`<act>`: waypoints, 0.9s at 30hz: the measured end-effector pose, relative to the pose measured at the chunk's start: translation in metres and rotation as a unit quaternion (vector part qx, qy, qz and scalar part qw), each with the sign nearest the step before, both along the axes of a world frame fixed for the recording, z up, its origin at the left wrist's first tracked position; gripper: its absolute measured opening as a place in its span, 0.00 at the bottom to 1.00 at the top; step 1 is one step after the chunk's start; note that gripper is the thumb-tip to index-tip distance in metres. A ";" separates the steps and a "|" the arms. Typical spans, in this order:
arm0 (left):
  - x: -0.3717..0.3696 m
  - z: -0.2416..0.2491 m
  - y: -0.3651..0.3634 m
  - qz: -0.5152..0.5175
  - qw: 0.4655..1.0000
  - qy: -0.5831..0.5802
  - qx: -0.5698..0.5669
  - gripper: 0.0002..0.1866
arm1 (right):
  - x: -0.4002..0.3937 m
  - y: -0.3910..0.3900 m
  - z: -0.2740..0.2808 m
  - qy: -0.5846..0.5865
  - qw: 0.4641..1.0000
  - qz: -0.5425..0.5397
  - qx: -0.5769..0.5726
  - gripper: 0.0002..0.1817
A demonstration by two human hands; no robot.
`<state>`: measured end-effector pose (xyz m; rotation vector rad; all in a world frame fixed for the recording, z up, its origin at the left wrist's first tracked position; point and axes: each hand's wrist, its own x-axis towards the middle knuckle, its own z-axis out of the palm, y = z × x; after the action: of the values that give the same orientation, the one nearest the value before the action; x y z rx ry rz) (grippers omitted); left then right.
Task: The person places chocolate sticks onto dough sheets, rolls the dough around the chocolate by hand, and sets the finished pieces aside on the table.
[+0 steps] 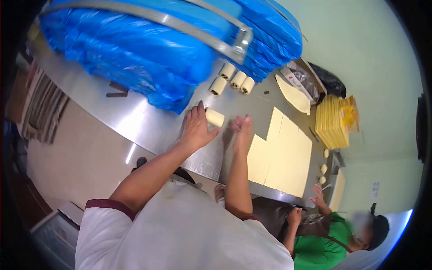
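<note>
A pale rolled piece of dough [215,118] lies on the steel table between my two hands. My left hand [196,127] is open at its left side, fingers stretched forward and thumb apart, fingertips right at the roll's end. To the right of it, my right hand [243,129] is raised with its fingers loosely bent and apart, holding nothing. Farther back stand several more dough rolls [218,85] with dark filling showing at their ends. Beside my right forearm, a flat dough sheet [288,153] is cut into rectangles.
Blue plastic sheeting [135,49] under metal bars covers the table's far left. Dark sticks [118,92] lie near it. At right are a dough scrap [292,95], a yellow stack [330,121], a cardboard box [306,78] and small dough balls [323,169]. A person in green [321,243] stands at the right.
</note>
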<state>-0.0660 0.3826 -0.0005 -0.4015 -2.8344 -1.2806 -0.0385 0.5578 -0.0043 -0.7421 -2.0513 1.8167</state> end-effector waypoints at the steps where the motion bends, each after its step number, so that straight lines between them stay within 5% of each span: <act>1: -0.004 0.003 0.010 0.007 0.999 -0.014 -0.029 0.57 | 0.007 -0.003 -0.007 0.003 0.999 -0.001 -0.054 0.37; 5: -0.010 0.001 0.033 0.032 0.993 -0.033 -0.107 0.62 | 0.019 -0.021 -0.015 0.041 0.981 0.014 -0.188 0.36; 18: -0.021 0.030 0.061 0.073 0.967 -0.090 -0.227 0.66 | 0.019 -0.013 -0.015 0.037 0.952 0.086 -0.292 0.35; 24: -0.039 0.087 0.039 -0.064 0.984 -0.077 -0.145 0.64 | 0.035 -0.008 0.030 0.147 0.930 0.122 -0.313 0.31; 27: -0.071 0.104 0.051 -0.226 0.960 -0.004 -0.164 0.63 | 0.046 0.012 0.031 0.153 0.951 0.103 -0.248 0.30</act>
<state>-0.1372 0.4335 0.1034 -1.1072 -3.0728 -0.8312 0.0076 0.5695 0.0266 -0.3284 -1.5349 2.4313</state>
